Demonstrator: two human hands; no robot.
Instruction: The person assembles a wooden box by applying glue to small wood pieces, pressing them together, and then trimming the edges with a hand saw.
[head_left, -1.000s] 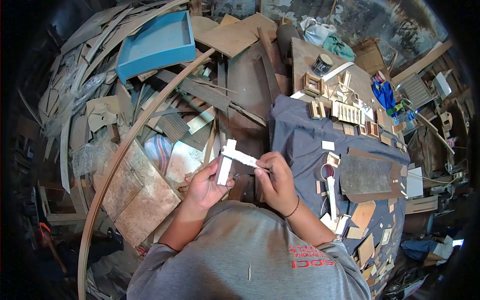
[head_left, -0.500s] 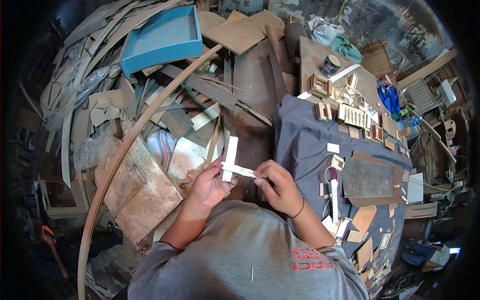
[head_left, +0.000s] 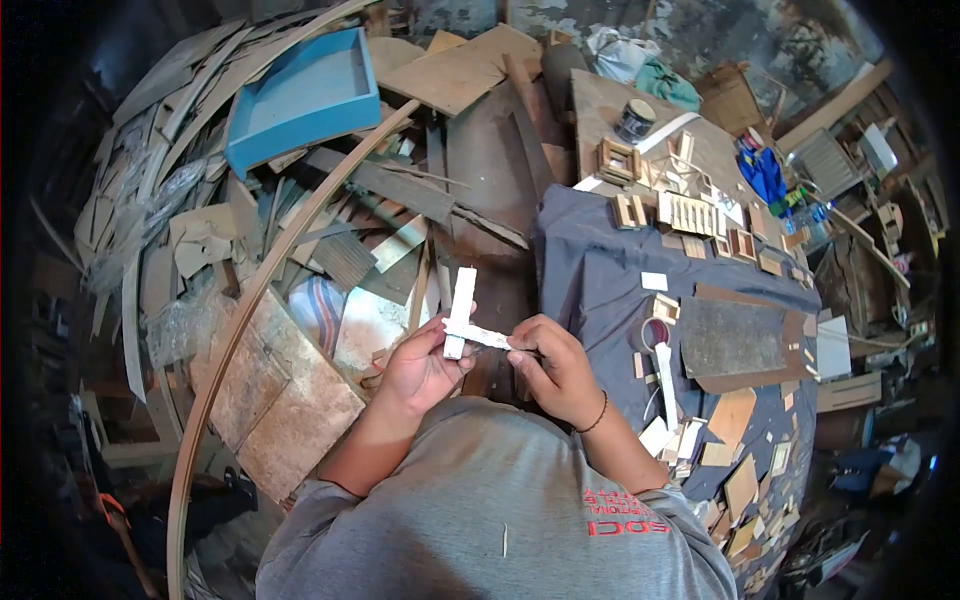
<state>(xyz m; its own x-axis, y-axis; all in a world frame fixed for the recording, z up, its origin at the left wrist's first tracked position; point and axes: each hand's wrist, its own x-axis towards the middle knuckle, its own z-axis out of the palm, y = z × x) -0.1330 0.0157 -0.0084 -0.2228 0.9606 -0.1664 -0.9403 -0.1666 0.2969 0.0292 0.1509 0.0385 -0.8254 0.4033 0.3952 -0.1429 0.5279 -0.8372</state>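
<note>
the left hand [head_left: 420,368] grips the lower end of an upright white wood strip [head_left: 460,310]. the right hand [head_left: 555,368] pinches a second white strip [head_left: 480,337] lying crosswise against it. both are held above floor scraps, just left of the counter's grey cloth [head_left: 590,280], where small wooden frames [head_left: 690,215] lie.

A cluttered workshop seen from above. Scrap plywood offcuts [head_left: 455,70] and split boards cover the floor at the far left, with a blue wooden tray [head_left: 300,95] lying among them. A long curved wooden strip [head_left: 235,330] arcs from far centre down to the near left. On the right a table draped in dark grey cloth [head_left: 600,280] carries small wooden frames [head_left: 690,215], a dark tin [head_left: 634,120] and a rough grey sheet [head_left: 730,338]. Daylight falls evenly; the edges are dark.
</note>
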